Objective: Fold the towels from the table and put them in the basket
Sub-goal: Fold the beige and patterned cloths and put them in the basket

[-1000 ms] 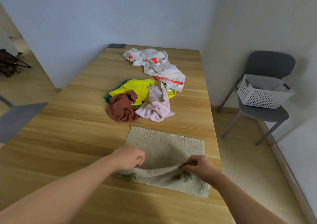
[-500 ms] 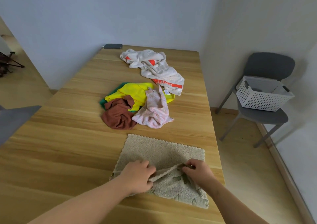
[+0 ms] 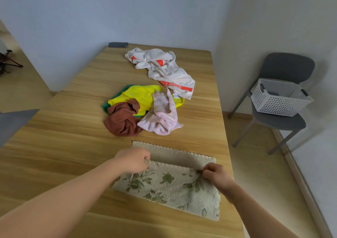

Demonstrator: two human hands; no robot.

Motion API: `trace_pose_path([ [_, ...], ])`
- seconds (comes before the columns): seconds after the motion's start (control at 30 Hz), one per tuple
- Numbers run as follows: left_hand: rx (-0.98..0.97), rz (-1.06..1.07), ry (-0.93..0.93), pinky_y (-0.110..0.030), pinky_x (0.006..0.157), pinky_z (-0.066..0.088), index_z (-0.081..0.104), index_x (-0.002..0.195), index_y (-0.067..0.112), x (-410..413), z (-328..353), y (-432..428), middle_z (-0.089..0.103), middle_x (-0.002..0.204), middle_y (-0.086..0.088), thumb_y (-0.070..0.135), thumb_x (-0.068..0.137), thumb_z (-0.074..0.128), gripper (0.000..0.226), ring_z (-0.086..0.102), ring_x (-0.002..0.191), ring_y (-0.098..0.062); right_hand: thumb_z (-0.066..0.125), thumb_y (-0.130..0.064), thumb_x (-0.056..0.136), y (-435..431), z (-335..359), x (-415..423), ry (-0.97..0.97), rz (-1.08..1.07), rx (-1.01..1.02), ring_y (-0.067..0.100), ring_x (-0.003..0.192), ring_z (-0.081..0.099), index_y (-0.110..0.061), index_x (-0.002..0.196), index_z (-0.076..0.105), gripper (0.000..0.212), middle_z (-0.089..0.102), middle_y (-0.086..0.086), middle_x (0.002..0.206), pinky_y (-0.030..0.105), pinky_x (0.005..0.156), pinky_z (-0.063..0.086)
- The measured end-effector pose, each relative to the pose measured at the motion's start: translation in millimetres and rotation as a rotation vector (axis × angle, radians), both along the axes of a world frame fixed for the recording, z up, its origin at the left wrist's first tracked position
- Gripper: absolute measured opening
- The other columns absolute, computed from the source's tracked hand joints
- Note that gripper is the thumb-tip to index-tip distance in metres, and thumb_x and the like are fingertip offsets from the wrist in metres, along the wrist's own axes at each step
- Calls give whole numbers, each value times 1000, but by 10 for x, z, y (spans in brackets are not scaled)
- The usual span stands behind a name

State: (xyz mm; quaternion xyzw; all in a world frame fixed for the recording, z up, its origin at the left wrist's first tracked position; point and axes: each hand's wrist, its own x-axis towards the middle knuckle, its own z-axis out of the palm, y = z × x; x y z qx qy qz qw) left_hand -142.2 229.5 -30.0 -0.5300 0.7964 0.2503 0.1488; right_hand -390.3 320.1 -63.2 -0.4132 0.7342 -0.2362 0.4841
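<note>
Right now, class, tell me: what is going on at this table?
A person is folding a leaf-print towel at the near end of the wooden table. The left hand and right hand each pinch its turned-over edge, with the plain side showing beyond. The brown towel, pink towel, yellow towel and white towel lie crumpled further back, not yet folded. The white basket sits on a grey chair beside the table.

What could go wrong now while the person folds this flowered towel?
The left hand and right hand pinch the towel only at two corners, so the fold may land crooked. It lies near the right edge of the table; a pull could drag it off. The basket stands on a chair apart from the table, so the towel may unfold when carried.
</note>
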Motion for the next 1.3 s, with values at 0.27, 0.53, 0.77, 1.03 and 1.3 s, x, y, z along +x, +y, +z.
trace_pose_path([
  [0.27,-534,87,154,-28,77,47,51,130,23,43,-282,-124,59,125,6,12,94,48,37,57,109,-16,44,-22,97,-110,-110,96,314,-96,-186,17,102,54,-29,127,52,31,61,-7,107,26,74,49],
  [0.53,-272,387,66,-34,95,45,37,138,21,105,-604,-65,45,135,-2,20,96,46,43,47,119,-23,46,-18,92,-81,-269,116,508,-62,-35,25,120,42,-27,138,42,47,47,3,134,39,99,41],
  [0.77,-191,655,254,-29,75,45,53,123,12,202,-626,-269,60,113,-7,21,91,59,34,58,94,-21,45,-4,90,-176,-283,123,432,-237,21,22,75,49,-8,121,51,33,46,16,118,31,69,43],
  [1.03,-184,599,341,-26,64,43,58,85,21,306,-521,-371,61,88,5,21,90,59,5,58,78,-13,56,-11,82,-167,-224,34,406,-317,-39,22,68,55,-19,87,63,12,56,7,93,24,53,39],
  [1.3,-200,656,434,-29,54,39,59,90,10,251,-345,-553,59,77,-3,16,91,55,7,55,66,-18,55,-11,83,-244,-96,-69,287,-393,-131,18,54,48,-15,95,63,15,57,3,63,25,51,36],
])
